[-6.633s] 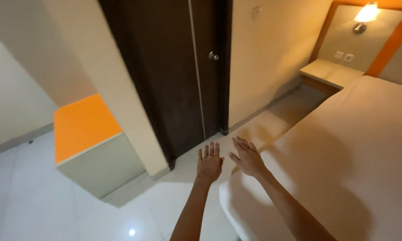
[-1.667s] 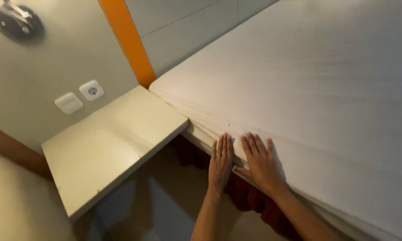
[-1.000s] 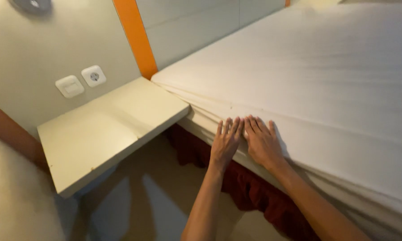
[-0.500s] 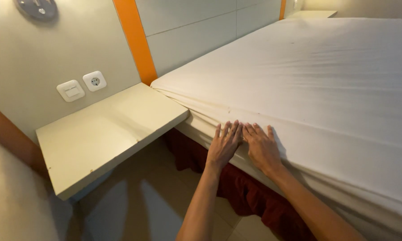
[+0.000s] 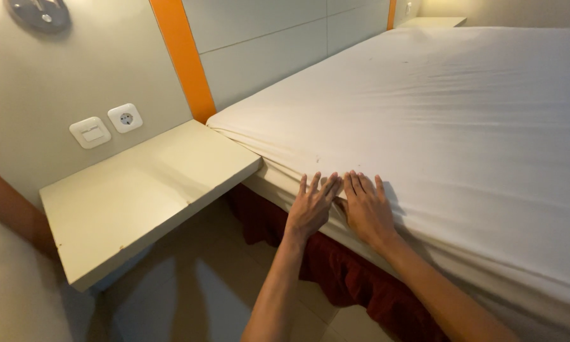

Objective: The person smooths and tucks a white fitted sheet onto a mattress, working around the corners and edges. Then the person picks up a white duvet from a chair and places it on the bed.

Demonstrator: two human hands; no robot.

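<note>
On the white bed sheet (image 5: 462, 126), left hand (image 5: 310, 206) and right hand (image 5: 367, 209) flat, fingers spread, gripping nothing.

**Bed, white sheet, 2 hands at its edge**

The bed (image 5: 462, 126) fills the right side, covered by a white fitted sheet (image 5: 424, 95) pulled smooth, with faint creases near the corner. The left hand (image 5: 310, 206) and right hand (image 5: 366, 209) lie flat, side by side, on the sheet at the near edge. A dark red bed skirt (image 5: 354, 285) hangs below. Beside the corner, a pale shelf (image 5: 139, 196) juts from the wall, just touching the mattress.
</note>
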